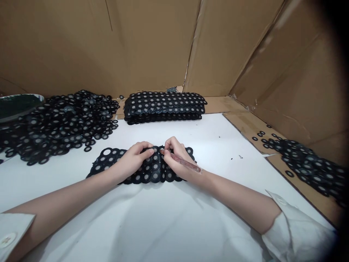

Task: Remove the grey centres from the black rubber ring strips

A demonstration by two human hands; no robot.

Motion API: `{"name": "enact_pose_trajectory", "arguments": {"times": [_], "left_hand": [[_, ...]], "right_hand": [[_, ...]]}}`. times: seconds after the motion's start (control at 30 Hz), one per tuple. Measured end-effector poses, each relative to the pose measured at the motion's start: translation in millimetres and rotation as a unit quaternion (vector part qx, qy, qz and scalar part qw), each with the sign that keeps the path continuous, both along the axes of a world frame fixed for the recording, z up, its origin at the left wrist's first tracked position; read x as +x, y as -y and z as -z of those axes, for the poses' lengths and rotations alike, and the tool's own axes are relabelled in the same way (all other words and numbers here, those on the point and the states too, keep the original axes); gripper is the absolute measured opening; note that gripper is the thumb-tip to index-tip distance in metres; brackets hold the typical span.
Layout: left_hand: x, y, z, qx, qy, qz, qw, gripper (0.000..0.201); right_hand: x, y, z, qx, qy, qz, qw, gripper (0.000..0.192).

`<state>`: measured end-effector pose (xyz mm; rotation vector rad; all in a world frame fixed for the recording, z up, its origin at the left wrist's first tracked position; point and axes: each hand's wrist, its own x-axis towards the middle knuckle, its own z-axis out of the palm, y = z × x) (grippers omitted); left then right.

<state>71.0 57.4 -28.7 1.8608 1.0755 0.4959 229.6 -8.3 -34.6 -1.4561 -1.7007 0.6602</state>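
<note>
A black panel of joined rings with pale round centres (155,177) lies on the white table in front of me. At its far edge my left hand (139,154) pinches one of the rings between thumb and fingers. Close beside it, my right hand (176,156) is closed round a slim, flat, reddish-brown tool with pale lettering (188,164). The tool's back end lies over the wrist, while its front points toward the pinched ring. What kind of tool it is, I cannot make out. My fingers partly hide the tip and the rings under it.
A large heap of loose black rings (73,120) spreads at the left, beside a round container (21,105). Stacked ring panels (165,105) stand at the back. More loose rings (313,167) lie on cardboard at the right. Cardboard walls (152,43) close off the back and right.
</note>
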Motion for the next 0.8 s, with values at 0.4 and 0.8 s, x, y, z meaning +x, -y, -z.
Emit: {"name": "enact_pose_trajectory", "arguments": {"times": [0.4,0.8], "left_hand": [[-3,2,1.3,0.101,-0.079,0.047,0.991,0.02],[-6,13,5.7,0.294,-0.094,0.048,0.95,0.015]], "right_hand": [[2,-9,7.5,-0.015,-0.045,0.006,0.999,0.005],[6,-8,11.4,0.203,0.091,-0.006,0.975,0.017]]}}
